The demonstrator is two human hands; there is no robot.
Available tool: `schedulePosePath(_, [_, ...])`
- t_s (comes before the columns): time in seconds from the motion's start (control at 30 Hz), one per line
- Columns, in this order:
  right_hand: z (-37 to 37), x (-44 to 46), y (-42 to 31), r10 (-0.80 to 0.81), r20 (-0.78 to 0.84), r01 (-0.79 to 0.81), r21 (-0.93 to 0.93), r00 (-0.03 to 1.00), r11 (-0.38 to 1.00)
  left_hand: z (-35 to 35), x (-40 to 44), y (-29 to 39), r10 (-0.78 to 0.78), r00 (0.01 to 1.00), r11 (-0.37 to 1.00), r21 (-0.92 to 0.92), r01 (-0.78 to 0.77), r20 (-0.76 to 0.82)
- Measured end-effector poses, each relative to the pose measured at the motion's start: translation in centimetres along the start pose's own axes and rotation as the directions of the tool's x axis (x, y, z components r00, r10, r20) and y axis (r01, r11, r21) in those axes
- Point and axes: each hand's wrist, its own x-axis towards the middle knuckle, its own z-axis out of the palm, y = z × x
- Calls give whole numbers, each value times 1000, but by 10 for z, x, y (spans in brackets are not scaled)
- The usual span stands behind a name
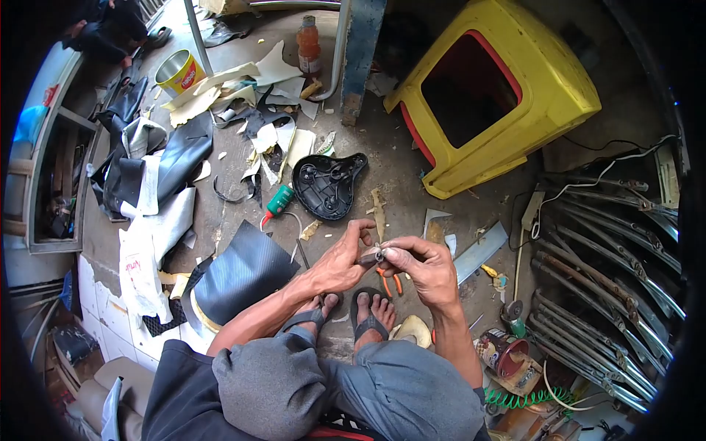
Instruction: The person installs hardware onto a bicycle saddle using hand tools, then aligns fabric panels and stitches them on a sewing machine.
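My left hand (340, 259) and my right hand (425, 270) meet in front of my knees. Between their fingertips is a small dark metal piece (379, 255) with a round end; its exact kind is too small to tell. The left forefinger is bent above it, while the right thumb and forefinger pinch it. Pliers with orange handles (396, 284) lie on the floor just below the hands. Beyond the left hand rests a black bicycle saddle (328, 187), its ribbed underside facing up. A green bottle with a red cap (279, 200) lies beside the saddle.
Black and white sheet scraps (187, 154) spread over the floor at left, near a yellow tin (179, 72). A yellow plastic stool (548, 92) lies tipped over at upper right. Metal tubes (603, 294) are stacked at right. Another person's legs (110, 37) show at upper left.
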Motion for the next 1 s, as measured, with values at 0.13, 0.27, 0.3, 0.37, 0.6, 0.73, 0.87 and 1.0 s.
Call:
schedulePosePath(0.13, [-4,2,0,126,54,-134,174,991,976,-6,-2,2,82,996,990,120,-77,-40])
schedulePosePath(0.27, [-10,0,4,145,53,-153,185,988,971,-12,-3,13,45,999,986,162,-41,-19])
schedulePosePath(0.3, [-12,0,7,139,74,-151,191,988,970,-13,-3,14,45,999,983,177,-43,-6])
schedulePosePath(0.37, [-13,2,11,130,97,-147,193,987,970,-15,-2,16,38,999,983,181,-37,-3])
schedulePosePath(0.6, [-4,2,10,218,79,-231,279,973,932,-18,-6,21,6,1000,957,291,-11,18])
schedulePosePath(0.73, [-11,4,9,307,169,-347,329,937,878,-21,-9,26,-17,1000,942,337,7,25])
schedulePosePath(0.87, [-14,6,16,326,229,-393,389,917,833,-25,-6,30,-41,997,925,380,13,65])
schedulePosePath(1.0, [-8,5,29,236,172,-286,391,956,875,-25,-6,28,-31,999,930,367,14,41])
